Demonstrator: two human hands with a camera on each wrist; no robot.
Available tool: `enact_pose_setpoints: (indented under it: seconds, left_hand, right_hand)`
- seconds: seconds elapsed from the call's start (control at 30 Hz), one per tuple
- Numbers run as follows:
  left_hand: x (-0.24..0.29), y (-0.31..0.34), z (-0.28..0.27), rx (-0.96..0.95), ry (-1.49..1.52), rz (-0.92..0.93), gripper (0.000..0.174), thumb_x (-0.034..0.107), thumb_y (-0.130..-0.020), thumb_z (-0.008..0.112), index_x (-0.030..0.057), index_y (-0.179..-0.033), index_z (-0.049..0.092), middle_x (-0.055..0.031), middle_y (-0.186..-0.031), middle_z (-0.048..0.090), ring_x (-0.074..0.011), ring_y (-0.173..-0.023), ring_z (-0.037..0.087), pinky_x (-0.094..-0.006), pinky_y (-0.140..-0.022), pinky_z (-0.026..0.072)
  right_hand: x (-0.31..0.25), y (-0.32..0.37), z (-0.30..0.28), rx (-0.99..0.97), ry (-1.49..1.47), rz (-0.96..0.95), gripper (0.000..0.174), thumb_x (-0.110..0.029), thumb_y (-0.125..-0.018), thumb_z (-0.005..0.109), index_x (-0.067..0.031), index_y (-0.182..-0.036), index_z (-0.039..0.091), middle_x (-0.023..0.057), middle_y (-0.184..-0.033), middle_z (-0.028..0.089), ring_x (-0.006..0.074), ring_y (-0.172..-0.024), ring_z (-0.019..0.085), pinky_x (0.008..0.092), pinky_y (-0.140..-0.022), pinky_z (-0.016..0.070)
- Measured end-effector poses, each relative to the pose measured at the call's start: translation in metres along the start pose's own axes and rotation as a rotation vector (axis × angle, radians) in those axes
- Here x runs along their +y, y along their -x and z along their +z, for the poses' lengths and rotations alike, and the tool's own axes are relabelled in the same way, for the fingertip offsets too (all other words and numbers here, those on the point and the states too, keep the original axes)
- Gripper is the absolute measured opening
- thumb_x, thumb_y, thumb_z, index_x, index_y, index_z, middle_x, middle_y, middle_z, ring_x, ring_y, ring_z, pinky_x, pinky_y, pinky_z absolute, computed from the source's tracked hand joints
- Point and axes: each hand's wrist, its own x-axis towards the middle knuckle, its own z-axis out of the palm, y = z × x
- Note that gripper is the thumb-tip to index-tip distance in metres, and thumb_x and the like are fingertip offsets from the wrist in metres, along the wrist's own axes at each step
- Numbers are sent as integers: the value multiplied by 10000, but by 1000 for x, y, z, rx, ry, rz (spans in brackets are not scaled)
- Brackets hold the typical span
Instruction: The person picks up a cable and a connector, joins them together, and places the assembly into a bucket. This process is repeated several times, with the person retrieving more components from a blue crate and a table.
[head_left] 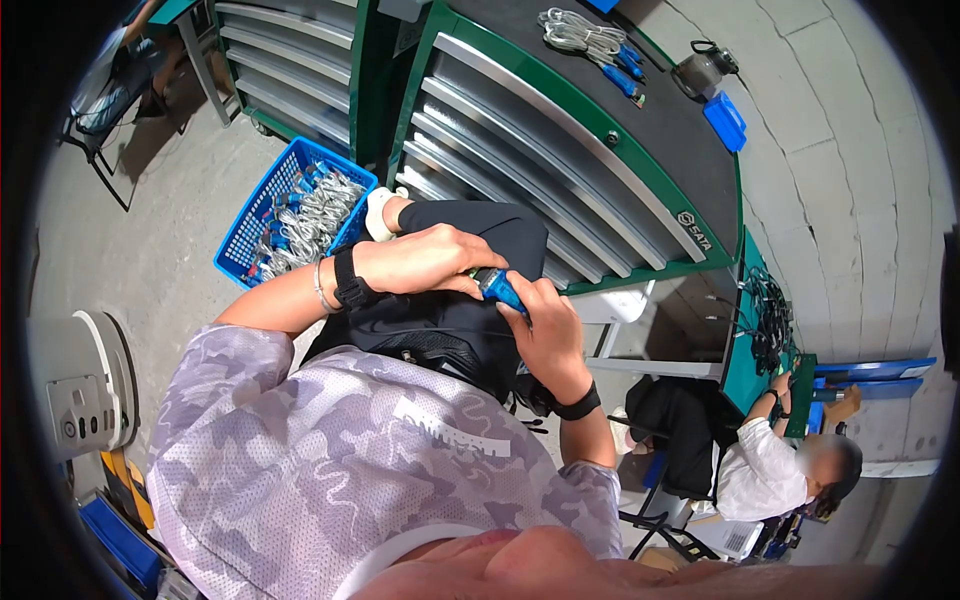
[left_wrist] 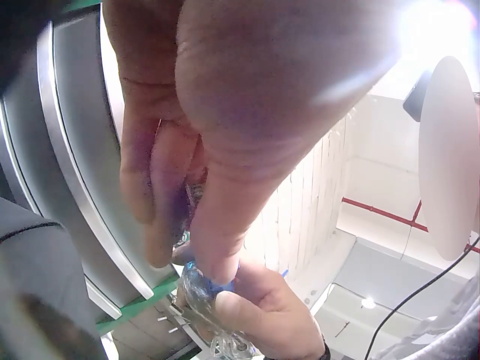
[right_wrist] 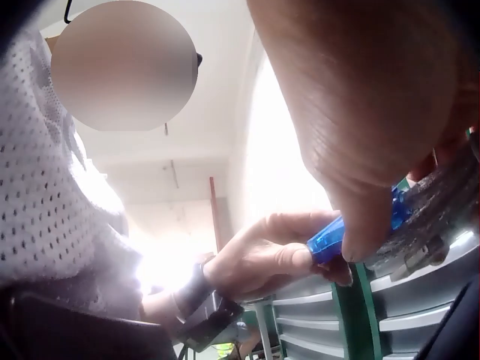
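A blue connector [head_left: 500, 290] is held between both hands above the lap; in the right wrist view its blue body [right_wrist: 327, 241] spans the gap between them. The left hand [head_left: 430, 262] pinches its left end, fingers bent around it. On the other end, the right hand [head_left: 550, 335] grips with thumb and fingers. Clear-jacketed cable [left_wrist: 201, 296] hangs in loops beside the right hand [left_wrist: 274, 311] in the left wrist view. The fingers cover much of the connector.
A blue basket [head_left: 237, 232] of silver cables with blue ends is on the floor at left. The green tool cabinet [head_left: 640, 180] carries a cable bundle [head_left: 580, 35], a bottle [head_left: 703, 68] and a blue tray [head_left: 725, 122]. Another person [head_left: 765, 470] sits at right.
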Motion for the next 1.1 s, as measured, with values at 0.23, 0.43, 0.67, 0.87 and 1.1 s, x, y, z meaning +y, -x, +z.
enact_pose_setpoints:
  seconds: [0.23,0.43,0.67,0.87,1.1]
  left_hand:
    - [17,-8,-17,-83,-119,-139,543,305,-836,724,29,-1278,569,-159,-1102,659,-348,-1039,625,-425,-900,497]
    - [3,-51,-45,137,-120,69,627,252,-800,768,32,-1332,521,-168,-1235,602,-332,-1101,612,-412,-934,498]
    - [-80,-138,-115,294,-296,16,428,178,-824,746,45,-1210,615,-151,-1137,647,-287,-1018,648,-376,-873,526]
    - [-139,-218,-169,475,-657,-17,389,129,-787,743,75,-1161,650,-158,-1135,598,-348,-1045,607,-430,-898,512]
    - [-166,-269,-191,41,-804,-443,324,101,-799,668,185,-1108,718,-148,-1182,627,-355,-1089,621,-445,-908,527]
  right_hand:
    - [5,-2,-6,112,-42,-108,366,-233,-857,685,-83,-1185,623,125,-919,612,345,-801,617,415,-693,493]
    - [37,-32,-66,215,72,-22,376,-285,-863,679,-143,-1206,621,119,-944,630,358,-789,642,449,-699,521]
    - [122,-109,-170,370,364,109,371,-304,-913,626,-121,-1233,579,136,-974,629,363,-943,627,444,-784,510]
    - [196,-170,-201,251,521,265,415,-359,-918,601,-169,-1285,559,156,-1078,641,378,-1012,624,496,-827,508]
    - [250,-231,-217,84,553,428,487,-345,-900,640,-177,-1342,525,159,-1257,593,349,-1176,568,464,-969,470]
